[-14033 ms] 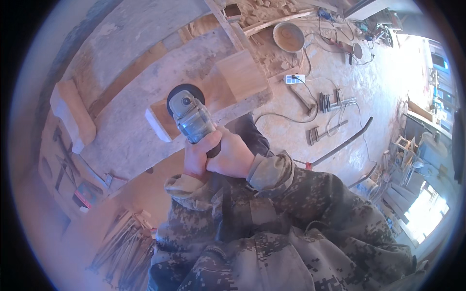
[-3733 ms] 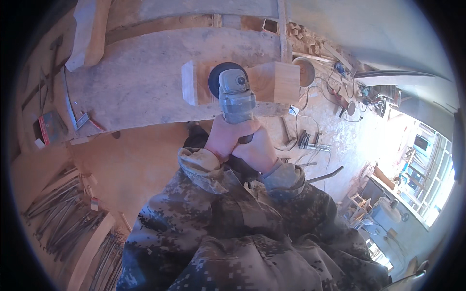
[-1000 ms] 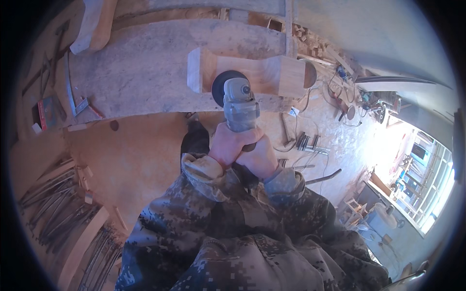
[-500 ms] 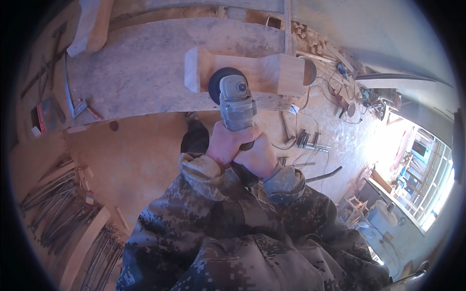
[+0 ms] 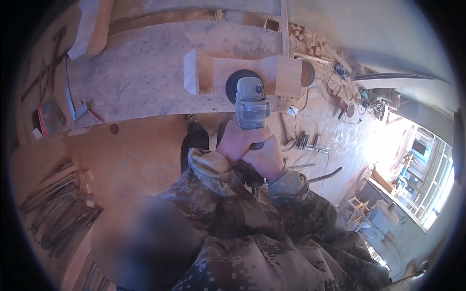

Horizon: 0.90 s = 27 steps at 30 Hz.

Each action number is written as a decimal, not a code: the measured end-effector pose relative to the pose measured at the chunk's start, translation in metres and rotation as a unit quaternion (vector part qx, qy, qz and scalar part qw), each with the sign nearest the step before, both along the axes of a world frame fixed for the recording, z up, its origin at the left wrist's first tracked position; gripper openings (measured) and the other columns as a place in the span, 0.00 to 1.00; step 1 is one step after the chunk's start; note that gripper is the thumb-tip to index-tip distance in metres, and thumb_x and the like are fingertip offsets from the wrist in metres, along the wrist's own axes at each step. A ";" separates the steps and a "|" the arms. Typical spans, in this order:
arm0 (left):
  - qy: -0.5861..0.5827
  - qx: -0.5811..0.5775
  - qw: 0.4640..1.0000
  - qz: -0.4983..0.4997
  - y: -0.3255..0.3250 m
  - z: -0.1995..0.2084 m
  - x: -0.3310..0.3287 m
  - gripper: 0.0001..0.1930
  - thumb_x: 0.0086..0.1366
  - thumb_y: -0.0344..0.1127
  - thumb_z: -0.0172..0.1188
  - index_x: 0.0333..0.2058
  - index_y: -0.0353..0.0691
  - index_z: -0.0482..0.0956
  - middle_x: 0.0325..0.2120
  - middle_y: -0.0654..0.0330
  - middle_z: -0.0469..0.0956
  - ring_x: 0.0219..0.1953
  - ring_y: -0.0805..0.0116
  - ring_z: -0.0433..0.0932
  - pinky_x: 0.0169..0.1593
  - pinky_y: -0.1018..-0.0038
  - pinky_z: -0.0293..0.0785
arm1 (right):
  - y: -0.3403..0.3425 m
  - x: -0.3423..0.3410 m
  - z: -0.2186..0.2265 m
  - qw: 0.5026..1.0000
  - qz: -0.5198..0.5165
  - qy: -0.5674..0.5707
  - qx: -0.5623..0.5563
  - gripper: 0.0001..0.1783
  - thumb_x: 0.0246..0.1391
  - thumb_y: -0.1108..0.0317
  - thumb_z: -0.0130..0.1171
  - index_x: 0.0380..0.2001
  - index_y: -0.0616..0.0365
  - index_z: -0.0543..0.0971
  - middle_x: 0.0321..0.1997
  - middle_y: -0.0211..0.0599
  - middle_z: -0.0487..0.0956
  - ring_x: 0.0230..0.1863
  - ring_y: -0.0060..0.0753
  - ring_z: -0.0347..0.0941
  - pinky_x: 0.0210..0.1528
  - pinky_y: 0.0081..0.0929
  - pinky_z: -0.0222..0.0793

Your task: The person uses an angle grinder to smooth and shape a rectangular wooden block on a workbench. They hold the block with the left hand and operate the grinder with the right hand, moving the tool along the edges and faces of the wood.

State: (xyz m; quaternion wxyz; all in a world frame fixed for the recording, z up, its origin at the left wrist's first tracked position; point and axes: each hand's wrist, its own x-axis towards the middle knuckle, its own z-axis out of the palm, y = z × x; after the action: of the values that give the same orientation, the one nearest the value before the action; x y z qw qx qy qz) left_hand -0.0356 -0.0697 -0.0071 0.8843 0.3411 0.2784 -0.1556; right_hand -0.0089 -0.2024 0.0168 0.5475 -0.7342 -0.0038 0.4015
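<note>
- We hold the angle grinder [image 5: 251, 104] with both hands clamped on its body: our left hand [image 5: 236, 143] wraps the grip, our right hand [image 5: 266, 159] closes on it just behind and touches the left.
- The grinder's dark disc [image 5: 239, 83] rests against the shaped wooden block [image 5: 242, 73], near its middle.
- The block lies on the dusty wooden table [image 5: 145, 77], at 12 o'clock from our hands.
- A plank [image 5: 92, 26] lies at 10 o'clock on the table's far end.
- Metal tools [image 5: 306, 141] are scattered over the sawdust floor [image 5: 141, 155] at 3 o'clock.
- A bundle of thin rods [image 5: 56, 213] lies at 8 o'clock.
</note>
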 end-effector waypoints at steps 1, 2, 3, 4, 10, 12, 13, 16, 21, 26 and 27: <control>0.001 0.009 1.000 -0.003 0.001 0.003 0.000 0.09 0.61 0.31 0.73 0.40 0.38 0.85 0.33 0.64 0.84 0.34 0.74 0.82 0.40 0.72 0.78 | 0.001 0.001 0.001 1.000 0.013 0.002 0.013 0.27 0.43 0.76 0.67 0.51 0.64 0.78 0.42 0.36 0.84 0.44 0.25 0.81 0.44 0.28 0.79; 0.009 0.021 1.000 0.007 0.002 0.004 -0.001 0.09 0.61 0.31 0.73 0.39 0.38 0.85 0.33 0.64 0.84 0.34 0.74 0.82 0.40 0.72 0.78 | 0.002 0.003 0.003 0.999 0.025 0.004 0.025 0.26 0.42 0.76 0.68 0.49 0.64 0.79 0.42 0.36 0.84 0.43 0.25 0.81 0.44 0.28 0.79; 0.017 0.032 0.999 0.018 0.003 0.005 -0.003 0.09 0.61 0.31 0.73 0.39 0.38 0.85 0.33 0.64 0.84 0.34 0.74 0.82 0.40 0.72 0.78 | 0.004 0.004 0.005 0.999 0.026 0.013 0.029 0.25 0.42 0.76 0.68 0.49 0.64 0.80 0.41 0.36 0.84 0.44 0.25 0.81 0.44 0.28 0.79; 0.026 0.045 0.998 0.025 0.006 0.010 -0.002 0.09 0.61 0.32 0.73 0.38 0.38 0.85 0.33 0.63 0.84 0.34 0.74 0.82 0.40 0.71 0.78 | 0.008 0.004 0.008 0.999 0.023 0.022 0.033 0.25 0.42 0.75 0.68 0.48 0.64 0.80 0.41 0.36 0.84 0.44 0.25 0.82 0.44 0.29 0.79; 0.038 0.065 0.995 0.060 0.023 0.017 -0.001 0.11 0.58 0.31 0.74 0.38 0.35 0.85 0.33 0.62 0.84 0.34 0.74 0.81 0.40 0.71 0.79 | 0.023 0.004 -0.011 0.996 -0.005 0.038 0.086 0.23 0.45 0.75 0.76 0.47 0.63 0.83 0.44 0.32 0.85 0.47 0.23 0.81 0.50 0.28 0.78; 0.037 0.068 0.995 0.067 0.024 0.014 0.000 0.11 0.58 0.32 0.74 0.38 0.35 0.85 0.33 0.62 0.84 0.33 0.74 0.81 0.39 0.71 0.78 | 0.024 0.005 -0.016 0.997 -0.003 0.020 0.079 0.23 0.44 0.76 0.76 0.46 0.63 0.83 0.44 0.32 0.85 0.47 0.23 0.81 0.50 0.28 0.78; 0.037 0.069 0.994 0.071 0.025 0.013 0.000 0.11 0.58 0.32 0.74 0.38 0.35 0.85 0.33 0.62 0.84 0.33 0.74 0.81 0.39 0.71 0.78 | 0.027 0.007 -0.013 0.998 0.004 0.011 0.066 0.22 0.44 0.76 0.76 0.46 0.63 0.83 0.44 0.31 0.85 0.47 0.23 0.81 0.50 0.28 0.78; 0.050 0.067 0.995 0.057 0.027 0.013 0.000 0.12 0.58 0.32 0.75 0.39 0.35 0.85 0.33 0.62 0.84 0.34 0.74 0.81 0.40 0.71 0.78 | 0.028 0.007 -0.014 0.997 -0.002 0.016 0.073 0.21 0.43 0.78 0.74 0.44 0.63 0.84 0.43 0.31 0.85 0.47 0.23 0.81 0.50 0.28 0.78; 0.052 0.034 0.997 0.042 0.019 -0.001 0.000 0.14 0.58 0.33 0.75 0.41 0.36 0.85 0.34 0.63 0.85 0.34 0.73 0.82 0.41 0.70 0.79 | 0.020 0.007 -0.018 0.997 -0.008 0.007 0.073 0.20 0.42 0.79 0.71 0.43 0.63 0.84 0.44 0.32 0.85 0.46 0.23 0.81 0.50 0.28 0.78; 0.026 -0.004 0.999 0.033 0.016 -0.002 0.003 0.13 0.59 0.33 0.75 0.42 0.38 0.85 0.35 0.63 0.85 0.36 0.73 0.82 0.42 0.71 0.79 | 0.022 0.012 -0.001 0.998 -0.008 0.020 0.054 0.18 0.43 0.78 0.70 0.41 0.64 0.84 0.42 0.31 0.85 0.46 0.22 0.81 0.47 0.27 0.78; 0.020 -0.015 0.999 0.025 0.010 -0.006 0.003 0.12 0.60 0.32 0.75 0.42 0.39 0.85 0.35 0.64 0.84 0.36 0.73 0.82 0.42 0.71 0.79 | 0.019 0.011 0.001 0.999 -0.009 0.018 0.033 0.18 0.43 0.77 0.71 0.41 0.64 0.84 0.42 0.31 0.85 0.46 0.22 0.81 0.47 0.27 0.78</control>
State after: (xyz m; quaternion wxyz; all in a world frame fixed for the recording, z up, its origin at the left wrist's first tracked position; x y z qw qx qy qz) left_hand -0.0322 -0.0593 -0.0132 0.8871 0.3178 0.3021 -0.1441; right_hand 0.0023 -0.1830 0.0180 0.5747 -0.7085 -0.0005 0.4095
